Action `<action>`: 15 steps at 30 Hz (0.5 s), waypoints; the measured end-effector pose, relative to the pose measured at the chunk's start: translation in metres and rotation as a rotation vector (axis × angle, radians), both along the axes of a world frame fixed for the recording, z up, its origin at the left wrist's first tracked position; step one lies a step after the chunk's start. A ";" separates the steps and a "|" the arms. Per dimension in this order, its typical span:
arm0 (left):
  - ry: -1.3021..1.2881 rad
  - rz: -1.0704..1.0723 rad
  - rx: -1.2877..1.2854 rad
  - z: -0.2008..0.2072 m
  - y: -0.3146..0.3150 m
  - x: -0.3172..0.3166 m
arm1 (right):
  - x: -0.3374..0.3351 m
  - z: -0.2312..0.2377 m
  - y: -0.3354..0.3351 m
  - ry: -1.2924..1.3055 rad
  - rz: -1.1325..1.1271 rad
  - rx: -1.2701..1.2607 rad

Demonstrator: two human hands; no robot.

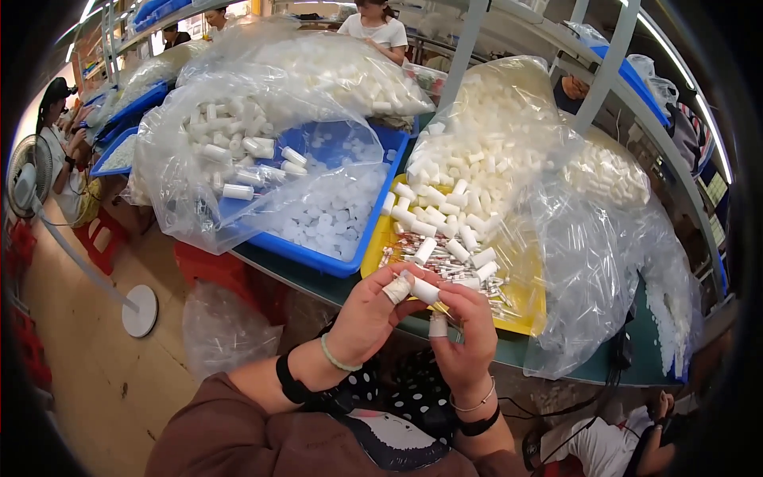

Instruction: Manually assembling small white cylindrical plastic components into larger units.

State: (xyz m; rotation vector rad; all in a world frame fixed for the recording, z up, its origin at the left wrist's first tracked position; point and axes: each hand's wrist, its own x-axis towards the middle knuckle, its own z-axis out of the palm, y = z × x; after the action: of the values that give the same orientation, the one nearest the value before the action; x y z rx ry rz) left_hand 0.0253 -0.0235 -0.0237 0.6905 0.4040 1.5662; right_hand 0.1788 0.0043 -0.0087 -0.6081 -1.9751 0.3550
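Observation:
In front of my body, both hands hold a short white plastic cylinder [424, 290] between their fingertips. My left hand [362, 314] pinches its left end, with white tape wrapped round a fingertip. My right hand [467, 334] grips the right end, where thin wire-like leads show below; its thumb is taped too. Just beyond lies a yellow tray [524, 318] with thin red-and-silver leaded parts [485, 294] and many loose white cylinders [433, 199]. To its left stands a blue tray [350, 266] of small translucent caps [322, 230].
A clear bag of finished-looking white cylinders [218, 127] leans over the blue tray. Another large bag [501, 103] spills into the yellow tray. Crumpled plastic [580, 278] hangs over the right table edge. A floor fan [139, 310] stands left; co-workers sit around.

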 end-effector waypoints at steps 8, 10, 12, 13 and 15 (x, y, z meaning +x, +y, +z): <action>0.057 0.016 -0.076 -0.003 -0.009 0.001 | 0.004 -0.006 -0.001 -0.071 0.013 0.208; 0.081 0.008 -0.061 -0.007 -0.008 0.002 | 0.005 -0.007 -0.004 -0.071 0.001 0.171; 0.152 0.009 -0.083 -0.008 -0.008 0.003 | 0.005 -0.010 -0.004 -0.107 -0.022 0.201; 0.154 0.009 -0.077 -0.008 -0.008 0.002 | 0.006 -0.012 -0.003 -0.146 -0.048 0.225; 0.211 -0.026 -0.013 -0.009 -0.008 0.000 | 0.005 -0.012 -0.006 -0.100 -0.043 0.134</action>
State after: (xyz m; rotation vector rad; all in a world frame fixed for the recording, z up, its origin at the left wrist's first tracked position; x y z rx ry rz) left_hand 0.0249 -0.0311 -0.0328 0.8513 0.5585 1.4702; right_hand 0.1842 -0.0019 -0.0203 -0.5908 -2.0589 0.1671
